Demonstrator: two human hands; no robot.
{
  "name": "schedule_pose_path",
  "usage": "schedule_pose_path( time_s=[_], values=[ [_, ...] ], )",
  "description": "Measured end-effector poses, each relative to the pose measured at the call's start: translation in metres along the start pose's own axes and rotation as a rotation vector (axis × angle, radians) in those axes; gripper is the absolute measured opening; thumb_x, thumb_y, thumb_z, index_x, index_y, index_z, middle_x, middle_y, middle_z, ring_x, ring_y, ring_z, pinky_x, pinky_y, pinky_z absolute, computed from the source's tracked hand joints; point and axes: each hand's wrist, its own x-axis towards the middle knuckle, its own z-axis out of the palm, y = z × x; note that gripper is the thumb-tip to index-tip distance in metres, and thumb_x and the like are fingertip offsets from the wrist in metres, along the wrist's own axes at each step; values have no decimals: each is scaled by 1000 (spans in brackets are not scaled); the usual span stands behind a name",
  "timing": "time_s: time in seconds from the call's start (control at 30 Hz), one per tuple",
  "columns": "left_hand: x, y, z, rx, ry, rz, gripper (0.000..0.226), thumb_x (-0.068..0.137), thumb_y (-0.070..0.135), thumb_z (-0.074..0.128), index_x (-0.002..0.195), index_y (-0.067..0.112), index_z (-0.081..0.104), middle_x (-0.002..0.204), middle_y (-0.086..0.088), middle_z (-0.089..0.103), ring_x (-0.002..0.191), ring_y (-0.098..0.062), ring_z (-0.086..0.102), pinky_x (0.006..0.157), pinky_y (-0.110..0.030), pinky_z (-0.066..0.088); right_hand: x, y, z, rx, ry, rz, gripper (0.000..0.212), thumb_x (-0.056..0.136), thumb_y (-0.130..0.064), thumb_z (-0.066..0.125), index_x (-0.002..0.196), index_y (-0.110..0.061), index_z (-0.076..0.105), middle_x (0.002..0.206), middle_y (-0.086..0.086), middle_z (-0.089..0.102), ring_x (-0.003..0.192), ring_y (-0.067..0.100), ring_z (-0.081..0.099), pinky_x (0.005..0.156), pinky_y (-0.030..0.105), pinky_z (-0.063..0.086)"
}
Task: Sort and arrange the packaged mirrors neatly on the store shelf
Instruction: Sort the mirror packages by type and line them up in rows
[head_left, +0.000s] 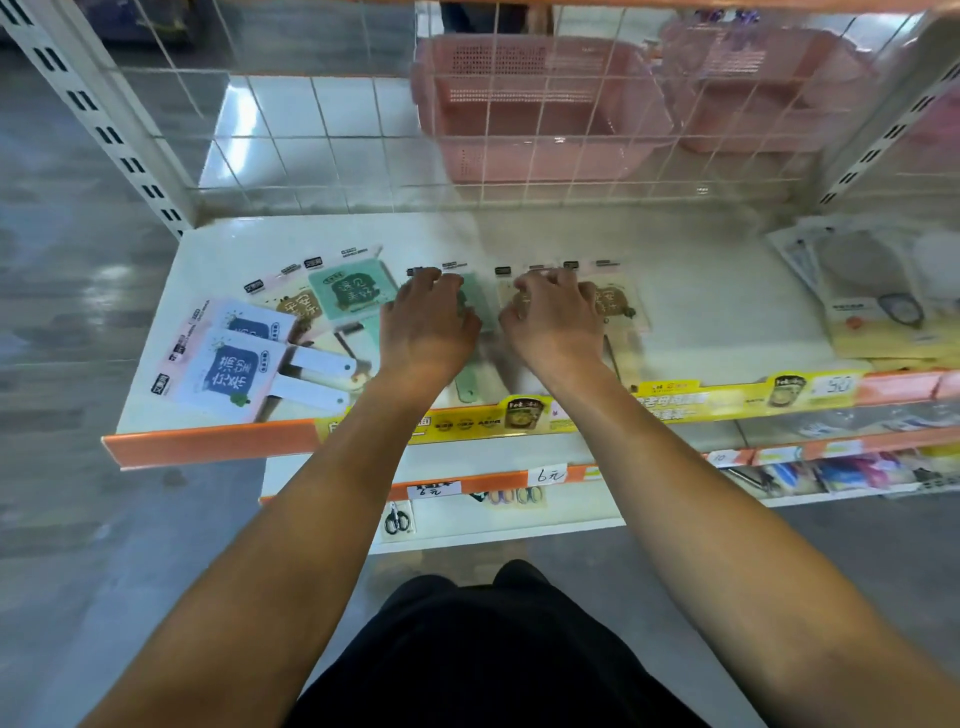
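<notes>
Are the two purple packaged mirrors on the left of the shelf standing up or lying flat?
Lying flat. The two purple mirrors rest face-up on the white shelf, overlapping, their white handles pointing right.

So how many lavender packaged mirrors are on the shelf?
2. Both lie at the left end of the shelf: one lavender mirror nearest the front edge, the other partly tucked behind it. More could be hidden underneath.

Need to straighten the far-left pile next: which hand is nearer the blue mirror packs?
Left. The left hand sits just right of the blue mirror packs; the right hand is farther right.
</notes>
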Motion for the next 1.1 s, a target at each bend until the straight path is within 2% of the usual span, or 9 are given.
schedule_pose_path(
  time_s=[0.17, 0.33, 0.53, 0.67, 0.83, 1.1],
  values=[
    [2, 11, 15, 51, -69, -37, 42, 88, 31, 51, 128, 18, 54, 139, -5, 45, 128, -28, 45, 97, -43, 38, 2, 24, -3, -6, 10, 37, 39, 89, -42, 56, 126, -29, 59, 134, 4, 45, 123, 37, 40, 103, 43, 38],
    [1, 13, 23, 100, -74, -31, 37, 87, 28, 52, 120, 14, 61, 133, -6, 49, 124, -27, 47, 93, -41, 40, 2, 41, 0, -43, 8, 14, 37, 89, -41, 55, 124, -31, 61, 130, 1, 49, 125, 32, 38, 103, 42, 35],
    [-5, 15, 26, 32, -49, 14, 35, 85, 24, 57, 117, 11, 63, 130, -7, 53, 121, -27, 49, 92, -37, 41, 3, 46, 1, -35, -4, -18, 38, 90, -40, 53, 127, -34, 59, 131, -1, 49, 127, 30, 37, 99, 40, 38],
    [-10, 17, 29, 21, -32, 38, 34, 86, 23, 57, 115, 7, 64, 126, -10, 55, 118, -29, 51, 93, -40, 44, 1, 45, 3, -41, -23, -46, 40, 91, -40, 52, 131, -35, 56, 133, -1, 48, 128, 31, 35, 99, 41, 37],
    [-14, 20, 27, 30, -43, 32, 36, 88, 25, 56, 119, 6, 62, 133, -13, 52, 122, -30, 47, 99, -40, 40, -2, 41, 7, -43, -27, -58, 42, 92, -37, 51, 134, -32, 53, 135, 2, 45, 130, 33, 33, 104, 46, 36],
    [-14, 25, 30, 41, -64, -12, 40, 86, 28, 57, 121, 8, 59, 134, -11, 49, 125, -29, 43, 102, -39, 35, -1, 43, 6, 10, -72, -67, 43, 92, -35, 51, 134, -26, 51, 139, 3, 44, 132, 33, 35, 105, 44, 37]
  ],
)
